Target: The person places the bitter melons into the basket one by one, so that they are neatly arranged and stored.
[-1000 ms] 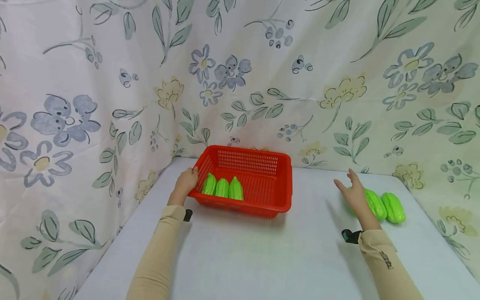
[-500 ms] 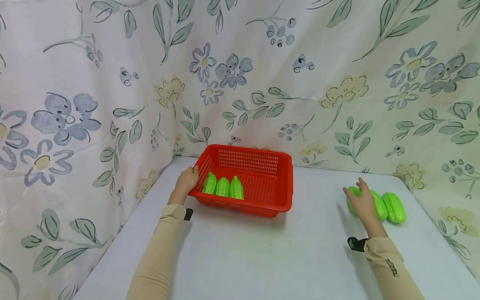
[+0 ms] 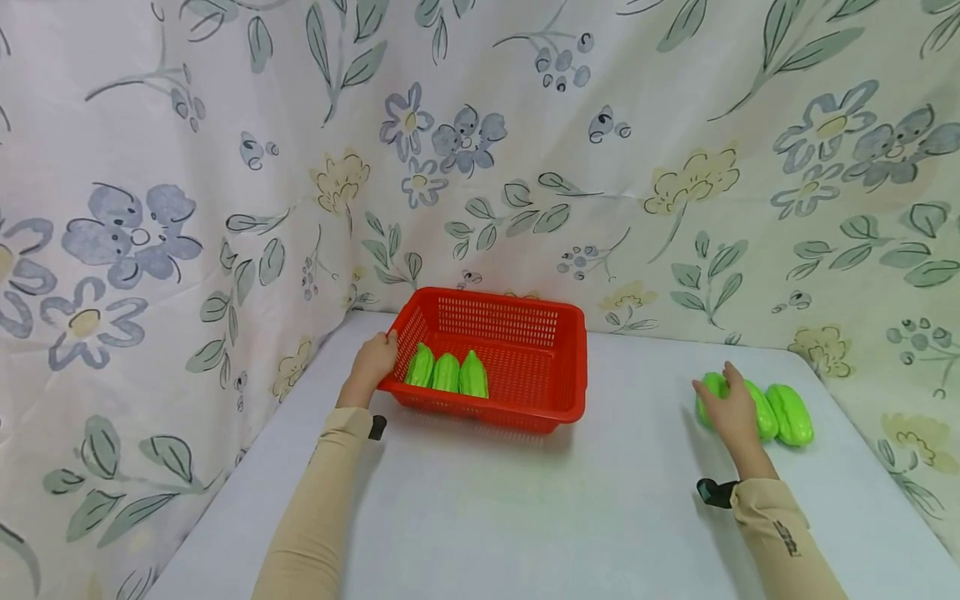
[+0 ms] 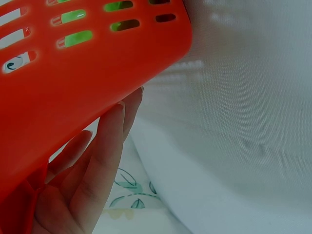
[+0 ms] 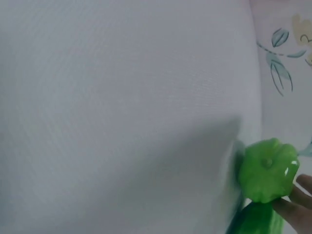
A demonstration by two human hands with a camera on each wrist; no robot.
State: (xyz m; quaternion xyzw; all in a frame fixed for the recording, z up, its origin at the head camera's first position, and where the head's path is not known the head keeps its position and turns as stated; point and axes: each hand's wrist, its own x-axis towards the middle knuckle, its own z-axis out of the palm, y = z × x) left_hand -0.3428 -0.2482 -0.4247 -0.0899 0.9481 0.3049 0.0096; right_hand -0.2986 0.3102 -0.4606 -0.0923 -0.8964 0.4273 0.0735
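My left hand (image 3: 372, 364) grips the left rim of a red slotted plastic basket (image 3: 565, 417); the left wrist view has its fingers (image 4: 109, 139) against the underside of the basket's side. Inside, a group of bright green, ridged gourd-like vegetables (image 3: 446, 373) stands at the basket's left. Over at the right, my right hand (image 3: 735, 414) reaches over the leftmost of several similar vegetables, with thumb and fingers spread apart above it. From the right wrist, fingertips (image 5: 287, 210) appear at this green lobed vegetable (image 5: 268, 170), seemingly touching it. The hand covers part of its neighbour.
Beyond the right hand lies another green vegetable (image 3: 789, 415) on the white table (image 3: 555, 517). A floral curtain (image 3: 517, 242) hangs along the table's back and sides. Bare tabletop separates the basket from the vegetables on the right.
My right hand has moved to the right and down onto the leftmost loose vegetable, its thumb and fingers still spread. The left hand and basket have kept their places.
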